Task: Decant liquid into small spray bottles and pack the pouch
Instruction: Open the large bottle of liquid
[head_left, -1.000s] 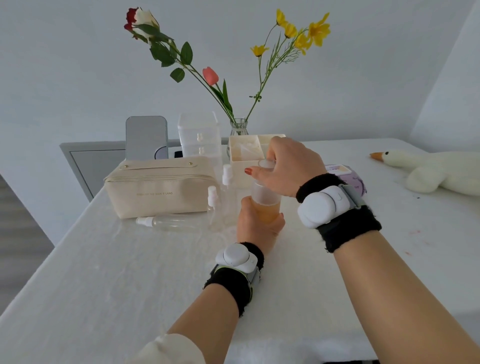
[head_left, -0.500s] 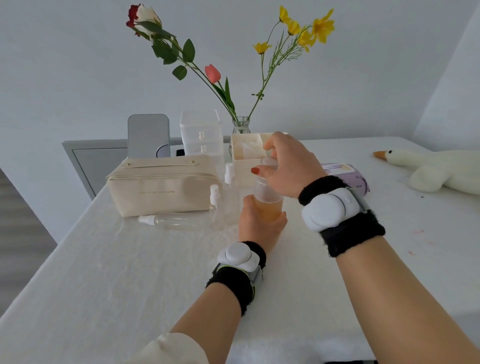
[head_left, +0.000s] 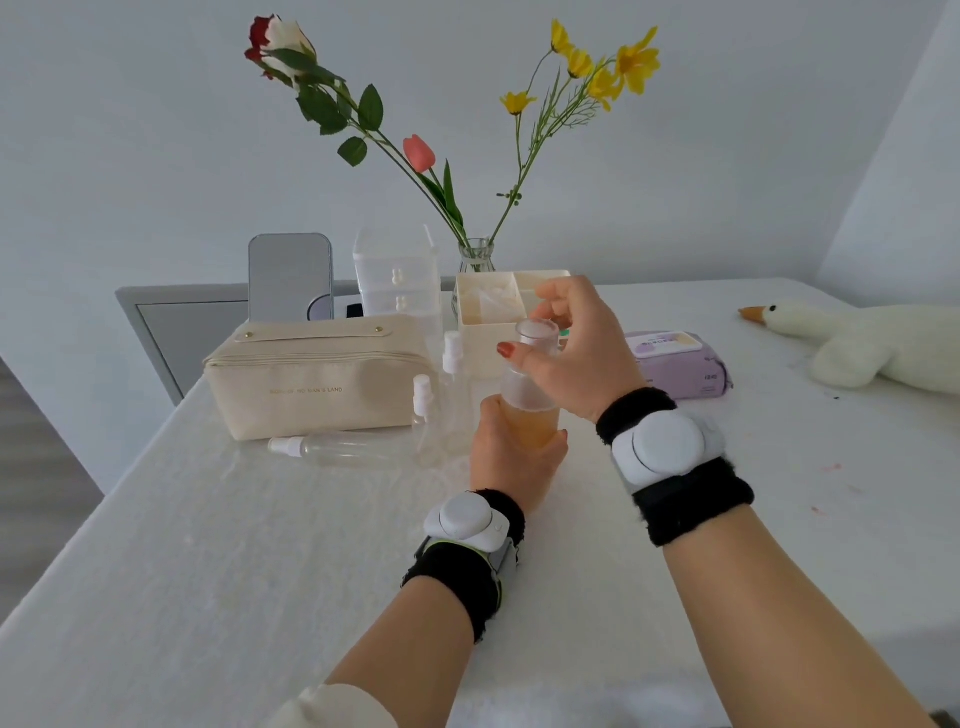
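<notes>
Frosted bottle (head_left: 530, 400), its lower part filled with amber liquid, stands upright in the middle of what we see, just above the white-covered surface (head_left: 260, 545). Our left hand (head_left: 511, 462) wraps round its lower half, fingers curled on the far side. Our right hand (head_left: 576, 353) comes over from the right and pinches the clear cap (head_left: 537, 332) at the top, thumb on the near left side and fingers behind it. We cannot tell whether the cap is loose or tight on the neck.

Just left of the bottle stand two small clear spray bottles, a shorter one (head_left: 423, 415) and a taller one (head_left: 456, 395), both upright with white spray heads. A third spray bottle (head_left: 343, 449) lies on its side in front of the pouch (head_left: 317, 382), head pointing left. The cream pouch sits closed, zip along its top.

Behind the pouch a small mirror (head_left: 290, 278) stands upright, with a clear drawer unit (head_left: 397, 275) beside it. A cream divided box (head_left: 488, 317) sits behind our hands, and a glass vase (head_left: 475, 257) of flowers rises behind that. To the right lie a purple pack of wipes (head_left: 675, 364) and, near the far edge, a plush goose (head_left: 872, 343). Both our wrists carry black bands with white devices.
</notes>
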